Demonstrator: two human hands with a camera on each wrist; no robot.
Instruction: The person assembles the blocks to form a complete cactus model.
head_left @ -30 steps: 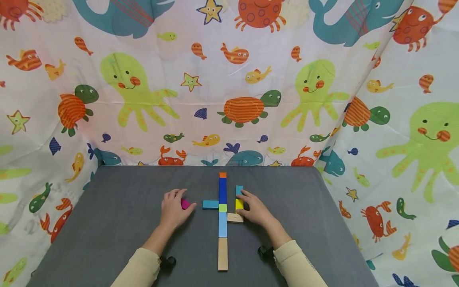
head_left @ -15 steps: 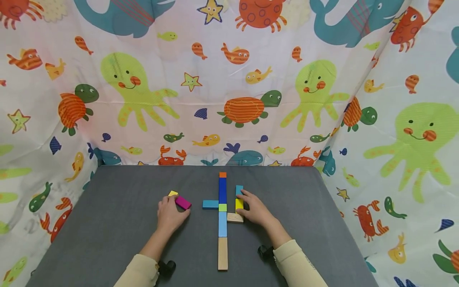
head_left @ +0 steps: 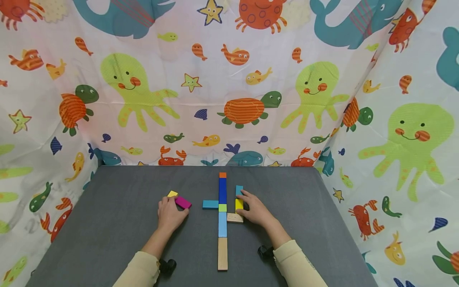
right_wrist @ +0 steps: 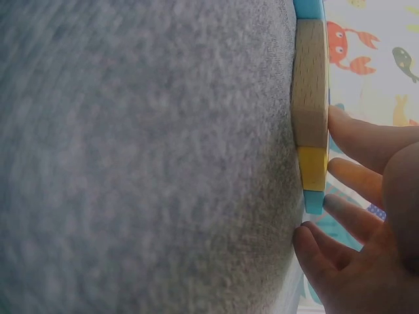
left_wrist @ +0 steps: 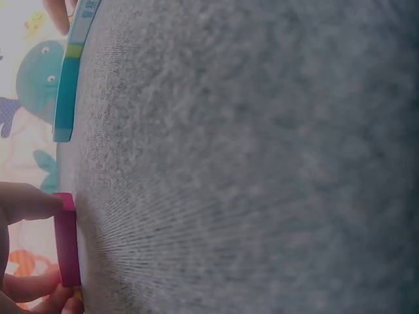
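Observation:
My left hand (head_left: 171, 214) pinches a magenta block (head_left: 183, 202) lying at a slant on the grey table. In the left wrist view the thumb is at one end of the magenta block (left_wrist: 66, 242) and fingers are at the other. A yellow block (head_left: 173, 193) peeks out beyond the left fingertips, mostly covered. My right hand (head_left: 256, 210) rests its fingertips along the right side of a short row: a teal block (head_left: 239, 190), a yellow block (head_left: 239, 205) and a small wooden block (head_left: 234, 218). In the right wrist view its thumb touches the wooden block (right_wrist: 310, 85).
A long line of blocks runs down the middle: orange (head_left: 222, 175), dark blue (head_left: 222, 191), lime green (head_left: 222, 207), light blue (head_left: 222, 224) and plain wood (head_left: 222, 254). A teal block (head_left: 210, 205) juts out to its left. Sea-animal curtains enclose the table (head_left: 118, 223).
My left hand has shifted slightly left and nearer, and more of the magenta block and the yellow block behind it now shows. The right hand and the middle blocks have stayed put.

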